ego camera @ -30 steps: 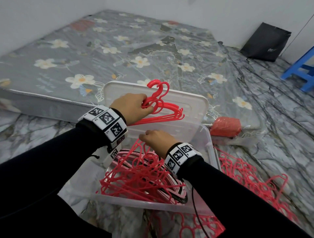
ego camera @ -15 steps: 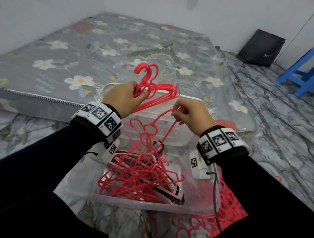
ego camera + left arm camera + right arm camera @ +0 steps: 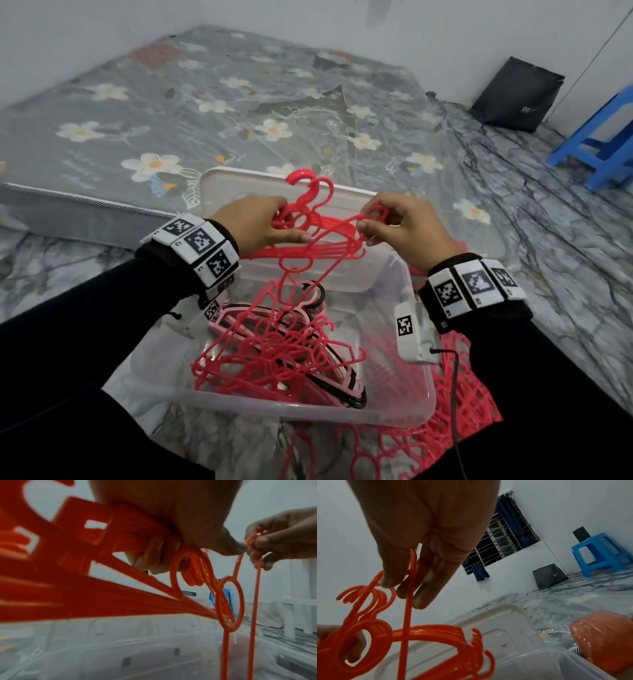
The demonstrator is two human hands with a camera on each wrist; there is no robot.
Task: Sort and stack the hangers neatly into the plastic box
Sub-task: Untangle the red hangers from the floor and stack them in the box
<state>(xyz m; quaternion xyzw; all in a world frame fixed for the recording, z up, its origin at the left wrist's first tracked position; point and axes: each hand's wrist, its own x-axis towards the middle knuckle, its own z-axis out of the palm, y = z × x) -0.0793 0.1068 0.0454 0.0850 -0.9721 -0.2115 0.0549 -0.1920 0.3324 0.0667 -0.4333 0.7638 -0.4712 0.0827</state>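
Little can be read here. The black bag (image 3: 517, 94) against the far wall carries pale lettering on its front, too small and blurred in both the head view and the right wrist view to make out beyond a first round letter like an "o". The white wristbands (image 3: 202, 245) and the small white tag (image 3: 406, 325) bear black-and-white square code markers with tiny characters beside them that cannot be read.

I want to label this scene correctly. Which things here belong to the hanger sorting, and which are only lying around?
Job:
- left hand holding stacked red hangers
- right hand pinching single hanger
- tangled hangers in plastic box
- box lid
- hangers on floor

Lying about:
- mattress
- blue stool
- black bag
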